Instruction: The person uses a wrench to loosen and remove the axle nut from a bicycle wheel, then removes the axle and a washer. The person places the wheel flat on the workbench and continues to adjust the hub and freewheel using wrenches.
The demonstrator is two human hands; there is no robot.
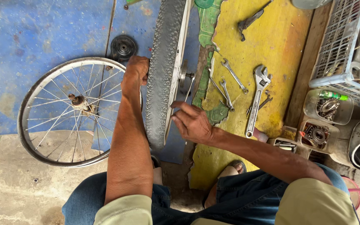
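Upright tyred wheel (163, 75) standing on the floor between the knees; left hand (136, 71) clamped over its tread, right hand (192, 123) at the rim, fingers (179, 105) loosely apart. Bare spoked rim (38, 143) flat alongside; adjustable wrench (257, 98) further right.

Bare forearms, short khaki sleeves, dark blue denim trousers, sandals on both feet.
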